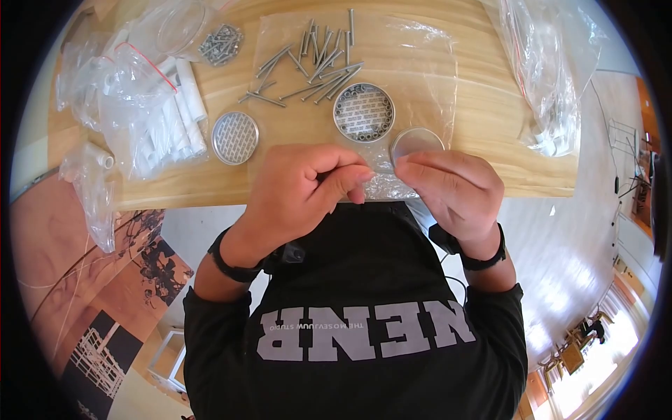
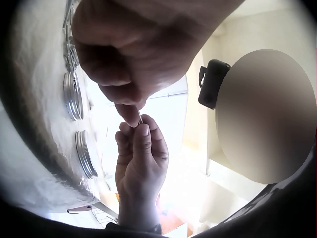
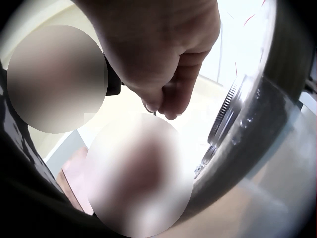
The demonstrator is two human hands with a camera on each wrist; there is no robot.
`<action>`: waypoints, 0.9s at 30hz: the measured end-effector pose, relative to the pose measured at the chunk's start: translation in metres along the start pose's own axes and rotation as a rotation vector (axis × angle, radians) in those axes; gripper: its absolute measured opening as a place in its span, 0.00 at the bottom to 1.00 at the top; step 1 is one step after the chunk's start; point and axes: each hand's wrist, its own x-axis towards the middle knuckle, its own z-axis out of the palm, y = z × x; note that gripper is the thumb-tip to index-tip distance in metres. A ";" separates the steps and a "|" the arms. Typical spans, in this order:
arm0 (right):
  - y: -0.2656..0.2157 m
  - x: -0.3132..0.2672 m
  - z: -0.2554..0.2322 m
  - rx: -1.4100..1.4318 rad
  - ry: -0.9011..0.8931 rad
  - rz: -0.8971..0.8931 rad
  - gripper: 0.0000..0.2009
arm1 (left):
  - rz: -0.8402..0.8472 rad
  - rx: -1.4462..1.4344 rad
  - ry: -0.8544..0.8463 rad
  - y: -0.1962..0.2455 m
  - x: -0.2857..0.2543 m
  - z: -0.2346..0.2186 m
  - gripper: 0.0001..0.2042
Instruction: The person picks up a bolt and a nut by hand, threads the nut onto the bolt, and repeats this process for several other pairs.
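Observation:
In front of the torso, just over the table's near edge, my left hand (image 1: 297,189) and right hand (image 1: 455,192) face each other with fingertips pinched. The left wrist view shows a thin metal bolt (image 2: 140,119) spanning the small gap between them, an end in each pinch; fingers hide most of it. Beyond the hands stands an uncovered round tin (image 1: 364,112) with several small nuts along its inner wall. A second round metal tin (image 1: 417,143) sits right by the right hand's fingers, partly covered by them. Loose long bolts (image 1: 322,59) lie scattered on a clear plastic sheet (image 1: 420,70).
To the left are a round lid (image 1: 235,138) with a printed inside, a plastic bag of white tubes (image 1: 185,105) and a clump of small metal hardware (image 1: 220,45). Another clear bag (image 1: 546,84) lies at the right edge of the wooden table (image 1: 490,164).

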 end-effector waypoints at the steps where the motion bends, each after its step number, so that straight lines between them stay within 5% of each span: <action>1: -0.001 0.000 0.000 0.021 -0.004 0.060 0.11 | 0.010 0.042 0.003 0.000 0.000 0.000 0.05; 13: -0.015 -0.009 0.018 0.266 0.067 0.522 0.06 | 0.239 0.225 0.129 -0.005 0.001 0.006 0.05; 17: -0.014 -0.008 0.022 0.242 0.101 0.527 0.06 | 0.303 0.249 0.156 -0.009 0.002 0.007 0.04; 19: -0.008 -0.004 0.018 0.076 0.057 0.267 0.07 | 0.197 0.157 0.099 -0.008 0.002 0.005 0.05; 27: 0.010 0.001 0.008 0.013 0.039 -0.165 0.12 | -0.152 -0.226 -0.224 -0.002 0.000 -0.007 0.13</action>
